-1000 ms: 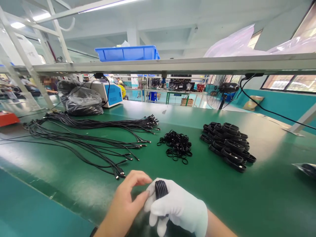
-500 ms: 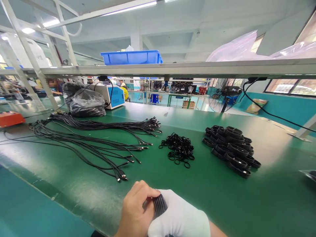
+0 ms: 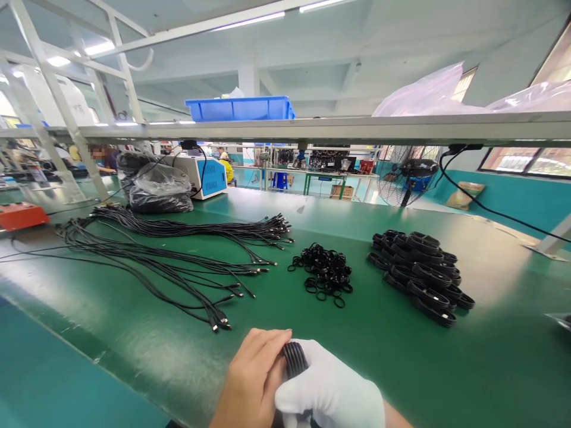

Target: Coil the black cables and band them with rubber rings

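Note:
At the near edge, a coiled black cable [image 3: 295, 360] is gripped between both hands, its parallel loops showing in the gap. My left hand [image 3: 254, 374], bare, presses its closed fingers against the coil's left side. A white glove covers my right hand [image 3: 330, 380], which wraps round the coil from the right. Below the thumb a bit of black cable shows; the rest of the coil is hidden. Beyond the hands lies a heap of small black rings [image 3: 325, 267]. To its right is a pile of coiled cables [image 3: 423, 273], and uncoiled black cables [image 3: 156, 255] stretch across the left.
The green tabletop [image 3: 357, 356] runs under a shelf [image 3: 339, 129] bearing a blue bin [image 3: 241, 109]. At the back left stand a plastic bag [image 3: 160, 187] and a white-and-blue machine [image 3: 207, 175]. An orange box [image 3: 22, 216] sits far left, a fan [image 3: 407, 172] behind the table.
My left fingers have straightened and moved slightly right along the coil. My right hand has shifted a little right with it. The view has tilted slightly.

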`<state>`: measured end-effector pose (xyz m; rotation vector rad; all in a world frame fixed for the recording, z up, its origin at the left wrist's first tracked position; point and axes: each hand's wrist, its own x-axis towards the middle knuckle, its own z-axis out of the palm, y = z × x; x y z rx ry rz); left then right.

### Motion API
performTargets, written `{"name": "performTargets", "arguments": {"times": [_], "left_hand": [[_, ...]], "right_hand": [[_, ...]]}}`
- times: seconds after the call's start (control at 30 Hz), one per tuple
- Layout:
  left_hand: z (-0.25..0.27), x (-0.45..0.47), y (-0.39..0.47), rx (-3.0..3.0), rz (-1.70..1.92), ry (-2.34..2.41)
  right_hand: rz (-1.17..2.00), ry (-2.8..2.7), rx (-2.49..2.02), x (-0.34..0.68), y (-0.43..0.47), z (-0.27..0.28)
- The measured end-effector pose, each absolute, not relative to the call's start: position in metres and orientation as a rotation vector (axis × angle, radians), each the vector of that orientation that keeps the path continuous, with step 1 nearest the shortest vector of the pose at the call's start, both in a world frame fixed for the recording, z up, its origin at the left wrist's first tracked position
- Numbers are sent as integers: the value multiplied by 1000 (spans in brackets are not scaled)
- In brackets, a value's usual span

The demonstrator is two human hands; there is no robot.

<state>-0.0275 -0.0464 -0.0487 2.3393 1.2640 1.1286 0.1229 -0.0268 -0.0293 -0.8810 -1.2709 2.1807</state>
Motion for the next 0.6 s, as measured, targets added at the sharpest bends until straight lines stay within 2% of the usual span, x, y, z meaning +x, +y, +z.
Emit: {"name": "performTargets", "arguments": {"times": [0.23,0.47,0.6], "left_hand": [[-50,-22,-47,2365,1146,1336],[-24,-30,-37,1787,1106,1474],[-18,-30,-32,1718,1083,1490]], "right_hand": [[2207,-1191,-803,123,-26,-32],[2308,-988,-758,132,-24,-35],[2335,-930,-696,135,-21,-46]]}}
